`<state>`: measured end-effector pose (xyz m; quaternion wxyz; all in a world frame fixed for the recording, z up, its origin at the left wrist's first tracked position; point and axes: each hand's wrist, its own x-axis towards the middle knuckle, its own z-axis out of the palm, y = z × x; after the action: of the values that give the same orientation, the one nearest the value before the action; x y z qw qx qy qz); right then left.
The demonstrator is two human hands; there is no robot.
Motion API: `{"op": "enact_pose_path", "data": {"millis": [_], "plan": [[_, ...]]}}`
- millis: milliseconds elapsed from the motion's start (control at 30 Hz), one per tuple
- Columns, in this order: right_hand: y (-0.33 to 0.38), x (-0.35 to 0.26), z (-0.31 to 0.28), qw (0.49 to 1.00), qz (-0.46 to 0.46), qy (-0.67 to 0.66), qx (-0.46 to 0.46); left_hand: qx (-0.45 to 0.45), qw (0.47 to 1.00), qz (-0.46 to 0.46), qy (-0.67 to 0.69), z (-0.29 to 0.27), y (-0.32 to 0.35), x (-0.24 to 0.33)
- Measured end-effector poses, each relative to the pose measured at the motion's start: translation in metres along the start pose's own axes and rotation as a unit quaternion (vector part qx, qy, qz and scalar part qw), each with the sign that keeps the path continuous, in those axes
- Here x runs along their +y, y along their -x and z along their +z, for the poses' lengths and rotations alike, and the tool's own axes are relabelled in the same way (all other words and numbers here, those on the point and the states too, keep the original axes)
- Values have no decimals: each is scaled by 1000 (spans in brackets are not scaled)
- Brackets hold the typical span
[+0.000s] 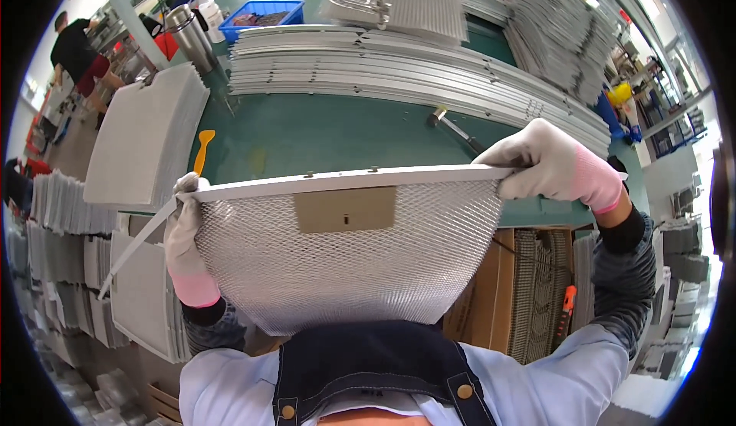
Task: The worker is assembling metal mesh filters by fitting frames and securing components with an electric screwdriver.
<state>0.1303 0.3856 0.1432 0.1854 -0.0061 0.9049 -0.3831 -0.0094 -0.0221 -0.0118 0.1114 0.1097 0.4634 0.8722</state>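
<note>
Between both hands I hold a silvery metal mesh filter panel (353, 273) upright against my apron. A white metal frame strip (261, 187) runs along its top edge, and a tan plate with a small slot (345, 210) sits at the middle below it. My left hand (185, 226), in a white and pink glove, is closed around the left corner; a second thin strip (142, 246) slants down and outward from there. My right hand (537, 161), gloved alike, pinches the strip's right end. A hammer (456, 127) lies on the table just beyond the right hand.
On the green table (322, 131) lie stacked metal strips (368, 62), a yellow scraper (203, 151) and a blue basket (264, 16). Stacked panels (149, 131) stand at the left. A steel flask (190, 39) is behind them. Below right, a cardboard box (491, 296) stands near an orange-handled cutter (566, 311).
</note>
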Motion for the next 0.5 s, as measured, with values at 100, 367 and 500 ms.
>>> {"op": "enact_pose_path", "data": {"millis": [100, 367, 500], "plan": [[9, 13, 9, 999, -7, -15, 27, 23, 999, 10, -43, 3, 4, 1], [4, 9, -1, 985, -10, -22, -169, -40, 993, 63, -90, 14, 1, -2], [8, 13, 17, 984, -122, 125, -22, -86, 934, 176, -299, -9, -17, -1]]}}
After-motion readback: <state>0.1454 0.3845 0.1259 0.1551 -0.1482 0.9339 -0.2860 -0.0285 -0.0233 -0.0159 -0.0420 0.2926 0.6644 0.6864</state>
